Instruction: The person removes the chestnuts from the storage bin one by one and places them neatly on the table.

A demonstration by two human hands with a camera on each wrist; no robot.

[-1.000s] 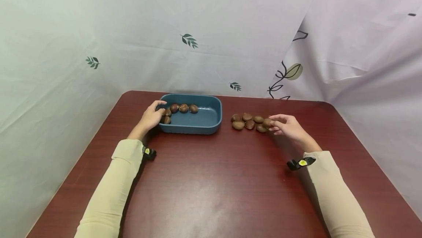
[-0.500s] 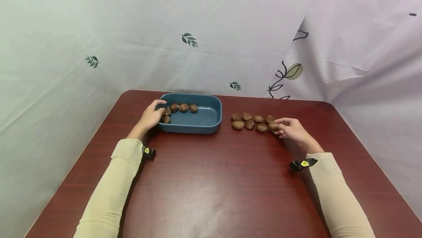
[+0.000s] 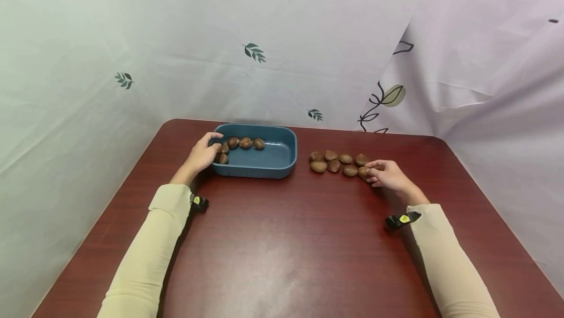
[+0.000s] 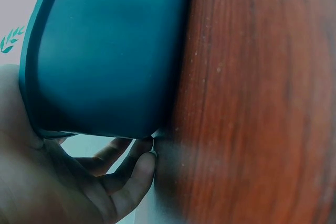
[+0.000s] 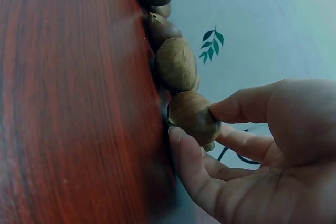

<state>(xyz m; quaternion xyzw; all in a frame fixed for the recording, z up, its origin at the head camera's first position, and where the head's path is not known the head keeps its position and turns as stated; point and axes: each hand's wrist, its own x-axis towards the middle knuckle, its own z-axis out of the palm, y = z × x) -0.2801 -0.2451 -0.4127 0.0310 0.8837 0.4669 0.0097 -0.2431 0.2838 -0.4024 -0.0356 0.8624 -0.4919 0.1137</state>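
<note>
A blue rectangular box (image 3: 251,171) stands at the back left of the table, with several brown chestnuts (image 3: 245,143) inside along its left part. My left hand (image 3: 201,155) grips the box's left end; in the left wrist view, fingers (image 4: 139,174) lie against the outer end wall while the thumb side goes over the rim. To the right of the box, more chestnuts (image 3: 333,166) lie on the table in two rows. My right hand (image 3: 389,175) pinches the chestnut (image 5: 193,116) at the right end of the front row, between thumb and fingers, close to the tabletop.
The dark red wooden table (image 3: 282,239) ends at the back against a pale curtain (image 3: 282,63) with leaf prints. A black band with a small camera sits on each wrist, the left (image 3: 199,203) and the right (image 3: 403,219).
My right hand has moved right and slightly toward me. One chestnut now lies at the right end of the back row, and another is between its fingers. My left hand stays on the box.
</note>
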